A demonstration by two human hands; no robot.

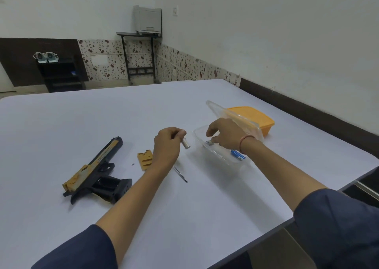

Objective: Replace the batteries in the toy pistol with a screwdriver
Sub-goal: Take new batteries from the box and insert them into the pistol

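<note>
Fetching cells: the left hand (167, 145) pinches a pale battery (186, 143) just left of the clear container (217, 158).
The right hand (225, 134) reaches into the container, and I cannot tell whether it grips anything. Blue batteries (238, 155) lie inside, at the container's near end. The toy pistol (96, 170) lies flat, well left of the container, with its barrel slanting away and its grip pointing back toward the container. The left hand is nearer to it.

Black-and-yellow pistol (96, 168), yellow cover (145, 159), orange box (256, 120), blue batteries (238, 155), white bench (82, 121), navy sleeves (338, 227).
</note>
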